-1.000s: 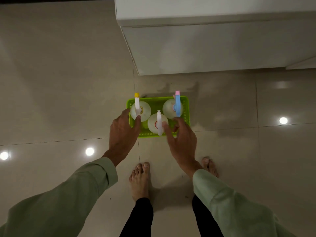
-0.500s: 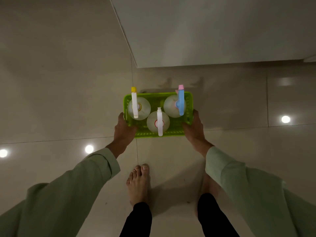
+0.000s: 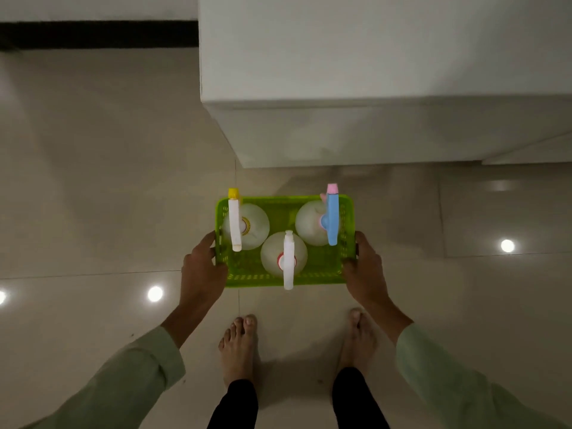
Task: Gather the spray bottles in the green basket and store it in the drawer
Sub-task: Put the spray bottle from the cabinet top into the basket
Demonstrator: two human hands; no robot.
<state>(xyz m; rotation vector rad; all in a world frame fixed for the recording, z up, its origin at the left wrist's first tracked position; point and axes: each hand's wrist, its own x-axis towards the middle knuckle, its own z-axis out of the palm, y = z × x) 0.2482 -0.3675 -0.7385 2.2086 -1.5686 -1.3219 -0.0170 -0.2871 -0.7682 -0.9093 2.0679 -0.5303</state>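
Note:
A green basket (image 3: 312,275) is held above the tiled floor, in front of me. Three white spray bottles stand upright in it: one with a yellow-tipped nozzle (image 3: 255,226) at the left, one with a blue and pink head (image 3: 309,222) at the right, one all-white bottle (image 3: 272,252) at the front middle. My left hand (image 3: 202,269) grips the basket's left side. My right hand (image 3: 363,270) grips its right side.
A white cabinet (image 3: 371,88) stands just beyond the basket, its corner close to the basket's far edge. My bare feet (image 3: 240,345) stand on the glossy tiles below. A dark strip runs along the wall base at the upper left. Ceiling lights reflect in the floor.
Both hands moved from the bottles to the basket's sides and took hold of it. The basket now appears larger and nearer, and the view has tilted up so the cabinet's top shows.

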